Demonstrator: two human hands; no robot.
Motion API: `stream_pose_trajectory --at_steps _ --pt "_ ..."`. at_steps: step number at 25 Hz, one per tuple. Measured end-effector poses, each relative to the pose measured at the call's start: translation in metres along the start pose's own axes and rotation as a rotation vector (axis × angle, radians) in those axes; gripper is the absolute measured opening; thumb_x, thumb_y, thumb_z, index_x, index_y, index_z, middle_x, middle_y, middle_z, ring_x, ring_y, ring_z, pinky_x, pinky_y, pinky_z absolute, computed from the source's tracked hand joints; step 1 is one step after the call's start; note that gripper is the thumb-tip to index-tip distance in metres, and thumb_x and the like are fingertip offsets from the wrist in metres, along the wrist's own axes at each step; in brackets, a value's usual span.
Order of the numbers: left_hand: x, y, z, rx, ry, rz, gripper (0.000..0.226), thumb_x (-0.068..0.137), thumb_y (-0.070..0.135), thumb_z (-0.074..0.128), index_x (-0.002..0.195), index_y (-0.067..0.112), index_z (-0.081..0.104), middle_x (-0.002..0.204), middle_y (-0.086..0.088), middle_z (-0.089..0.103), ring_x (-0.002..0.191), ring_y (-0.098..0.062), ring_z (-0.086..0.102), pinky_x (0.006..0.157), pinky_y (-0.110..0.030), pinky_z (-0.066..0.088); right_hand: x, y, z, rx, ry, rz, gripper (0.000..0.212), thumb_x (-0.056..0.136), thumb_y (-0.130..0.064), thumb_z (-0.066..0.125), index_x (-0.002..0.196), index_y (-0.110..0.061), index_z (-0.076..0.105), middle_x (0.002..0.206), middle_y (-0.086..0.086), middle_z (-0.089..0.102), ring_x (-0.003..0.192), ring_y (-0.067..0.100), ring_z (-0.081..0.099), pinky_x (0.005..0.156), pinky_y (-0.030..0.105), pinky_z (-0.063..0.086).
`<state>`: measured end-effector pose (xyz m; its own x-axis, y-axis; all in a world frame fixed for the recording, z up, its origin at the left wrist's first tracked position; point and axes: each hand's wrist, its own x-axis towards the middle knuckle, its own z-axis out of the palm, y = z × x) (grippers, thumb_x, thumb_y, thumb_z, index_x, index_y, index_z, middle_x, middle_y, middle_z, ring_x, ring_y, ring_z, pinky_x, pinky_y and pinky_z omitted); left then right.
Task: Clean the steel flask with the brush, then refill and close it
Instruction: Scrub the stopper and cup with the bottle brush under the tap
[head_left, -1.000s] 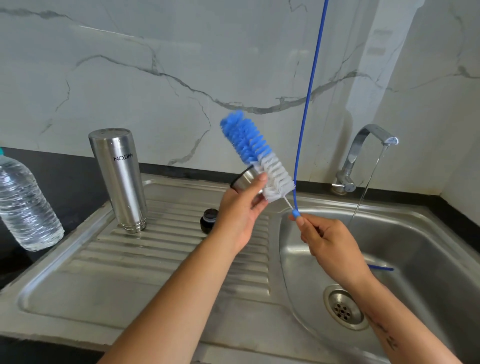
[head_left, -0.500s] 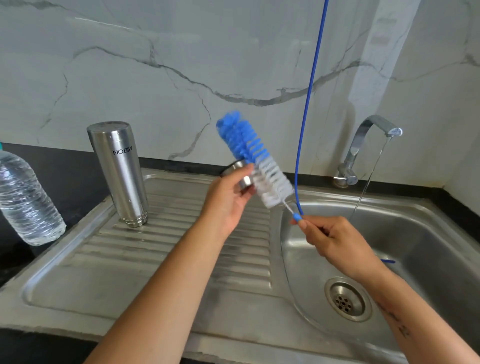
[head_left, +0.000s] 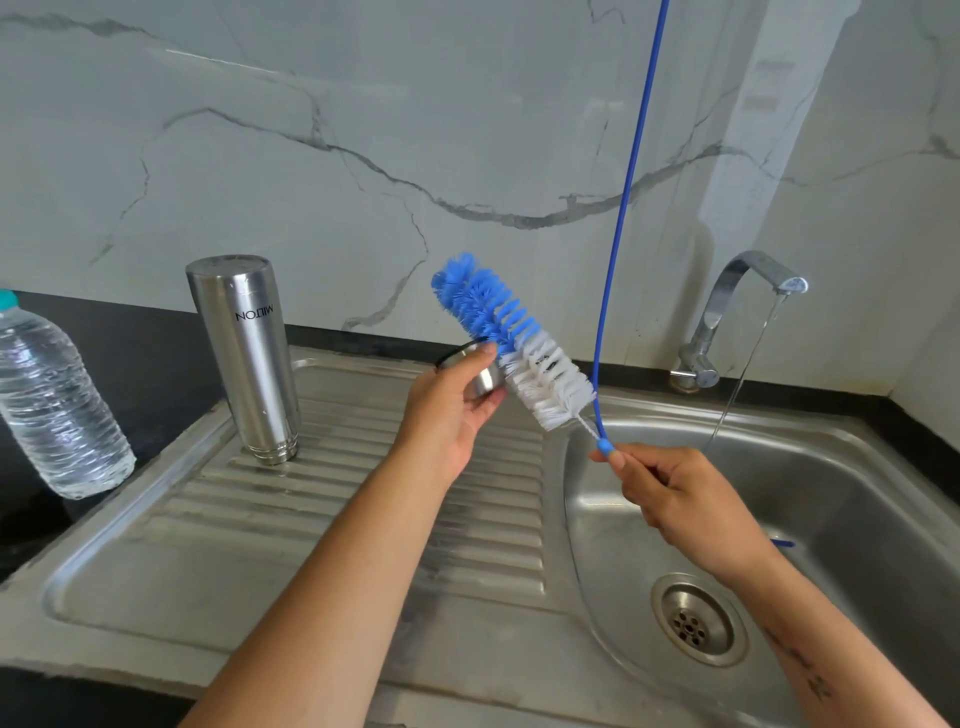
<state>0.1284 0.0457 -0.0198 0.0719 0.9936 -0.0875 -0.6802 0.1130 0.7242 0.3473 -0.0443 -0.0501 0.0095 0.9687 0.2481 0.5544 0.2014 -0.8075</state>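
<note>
Scrubbing the steel cap (head_left: 480, 376) with the brush (head_left: 511, 340)
Left hand (head_left: 447, 421) grips the cap, right hand (head_left: 675, 493) pinches the brush stem; turn the cap against the bristles

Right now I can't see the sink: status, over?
Left hand holds round steel cap; right hand pinches blue-white bottle brush. Steel flask inverted on drainboard. Tap running.

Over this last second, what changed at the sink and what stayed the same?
Little changed. The left hand holding the steel cap lifted slightly, hiding the small black piece seen earlier on the drainboard. The right hand keeps pinching the brush by its handle. The flask stays inverted, the tap still runs.
</note>
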Motion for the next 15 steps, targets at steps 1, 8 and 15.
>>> stream_pose_trajectory --at_steps 1,8,15 --pt "-0.005 -0.007 0.004 0.018 -0.049 -0.031 0.02 0.091 0.005 0.072 0.11 0.006 0.068 0.107 -0.011 0.076 0.1 -0.021 0.073 0.088 -0.035 0.061 0.002 0.0 0.002 -0.04 0.02 -0.027 0.042 0.102 -0.038 0.054 0.102 0.0 0.073 0.062 0.0 0.033 0.055 0.012 0.027 0.05 0.02 0.027" --pt "0.003 0.003 0.004 -0.127 -0.024 0.06 0.014 0.093 0.005 0.068 0.107 0.005 0.068 0.115 -0.017 0.073 0.104 -0.025 0.071 0.094 -0.039 0.058 -0.006 -0.008 0.004 -0.07 -0.078 -0.016 0.035 0.101 -0.037 0.055 0.102 -0.011 0.078 0.058 -0.006 0.037 0.048 0.007 0.03 0.048 0.014 0.029" --pt "-0.013 -0.02 0.017 0.026 -0.112 -0.001 0.013 0.093 0.007 0.07 0.105 0.01 0.072 0.115 -0.01 0.076 0.109 -0.019 0.072 0.093 -0.035 0.058 0.0 -0.01 0.008 0.048 0.027 -0.003 0.023 0.104 -0.035 0.054 0.101 -0.031 0.077 0.059 -0.005 0.037 0.05 0.009 0.029 0.047 0.02 0.029"
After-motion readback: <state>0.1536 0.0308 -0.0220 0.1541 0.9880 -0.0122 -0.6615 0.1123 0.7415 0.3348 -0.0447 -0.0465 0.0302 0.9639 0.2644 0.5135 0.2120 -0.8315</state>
